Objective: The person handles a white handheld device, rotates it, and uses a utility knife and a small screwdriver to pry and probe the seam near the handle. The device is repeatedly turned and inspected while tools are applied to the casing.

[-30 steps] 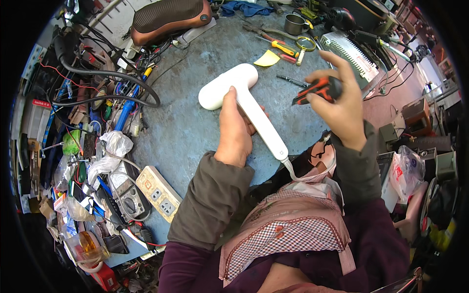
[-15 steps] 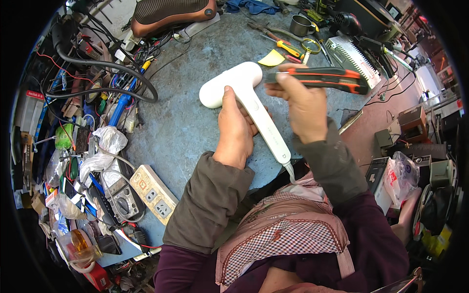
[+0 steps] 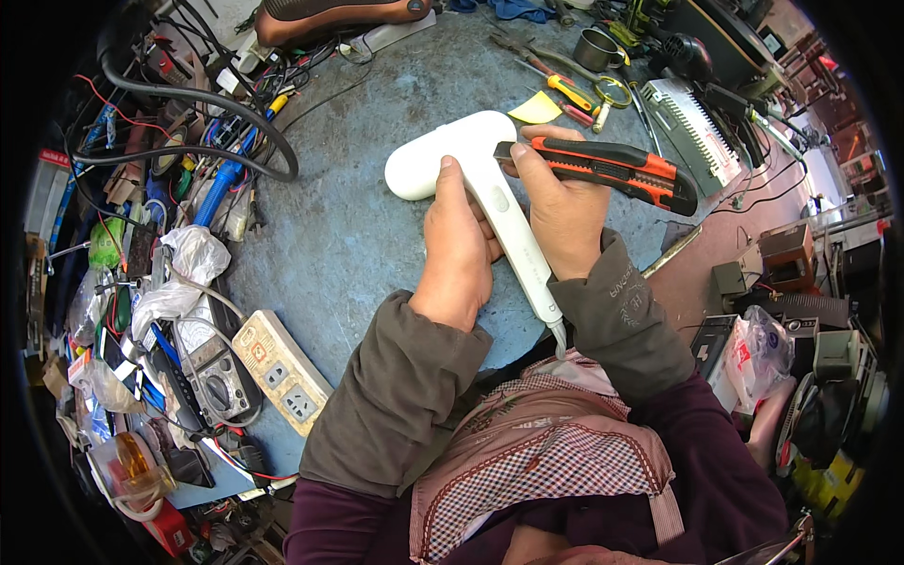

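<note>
While the appliance (image 3: 482,177) stays held, the cutter (image 3: 617,170) (unblurred) sits closer; tilted.

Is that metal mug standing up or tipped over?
Upright: the metal mug stands on the bench, its mouth facing up.

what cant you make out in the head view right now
All in the head view:
- left hand: grip on the far side hidden by the white appliance
- utility knife: whether its tip touches the appliance, unclear from above
- faint marks on the handle: too small
- brown cushion: cut off by the top edge
</note>
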`<state>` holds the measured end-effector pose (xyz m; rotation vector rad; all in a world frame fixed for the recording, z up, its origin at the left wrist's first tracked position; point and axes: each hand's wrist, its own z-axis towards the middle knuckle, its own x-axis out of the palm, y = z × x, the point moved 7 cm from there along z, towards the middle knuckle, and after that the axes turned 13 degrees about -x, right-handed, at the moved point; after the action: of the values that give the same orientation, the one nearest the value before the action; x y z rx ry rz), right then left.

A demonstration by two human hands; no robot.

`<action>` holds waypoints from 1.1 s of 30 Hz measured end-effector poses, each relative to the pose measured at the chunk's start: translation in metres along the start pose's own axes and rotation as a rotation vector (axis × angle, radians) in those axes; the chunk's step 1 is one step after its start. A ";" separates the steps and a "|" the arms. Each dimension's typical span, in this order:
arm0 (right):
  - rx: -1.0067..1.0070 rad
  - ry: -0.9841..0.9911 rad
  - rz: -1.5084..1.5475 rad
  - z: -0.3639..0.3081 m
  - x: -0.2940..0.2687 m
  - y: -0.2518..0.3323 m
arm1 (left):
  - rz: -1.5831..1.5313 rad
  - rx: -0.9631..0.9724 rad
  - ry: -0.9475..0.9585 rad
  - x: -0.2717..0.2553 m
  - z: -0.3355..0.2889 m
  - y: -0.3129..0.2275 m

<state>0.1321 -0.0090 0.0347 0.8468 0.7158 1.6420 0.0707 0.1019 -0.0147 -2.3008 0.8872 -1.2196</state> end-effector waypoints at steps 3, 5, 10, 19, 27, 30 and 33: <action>-0.010 0.000 -0.016 0.000 -0.001 -0.001 | -0.006 -0.010 -0.004 0.000 -0.001 0.000; -0.016 0.000 -0.028 0.000 -0.001 -0.001 | -0.024 0.010 -0.023 -0.001 0.002 0.000; -0.011 0.005 -0.034 0.000 -0.002 -0.004 | -0.032 0.015 -0.031 -0.003 0.005 0.001; -0.136 0.108 -0.240 -0.002 0.006 0.015 | -0.010 -0.009 0.009 0.000 0.000 0.001; -0.311 0.210 -0.476 -0.003 0.013 0.026 | -0.008 -0.001 0.024 0.001 -0.003 0.000; -0.308 0.169 -0.448 -0.001 0.012 0.022 | -0.016 -0.001 0.026 -0.002 0.003 0.002; -0.129 0.020 -0.248 0.005 0.003 0.003 | 0.027 -0.008 0.004 -0.004 0.005 0.004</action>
<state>0.1337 -0.0066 0.0405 0.6239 0.6912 1.4584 0.0714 0.1020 -0.0222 -2.2862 0.9231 -1.2120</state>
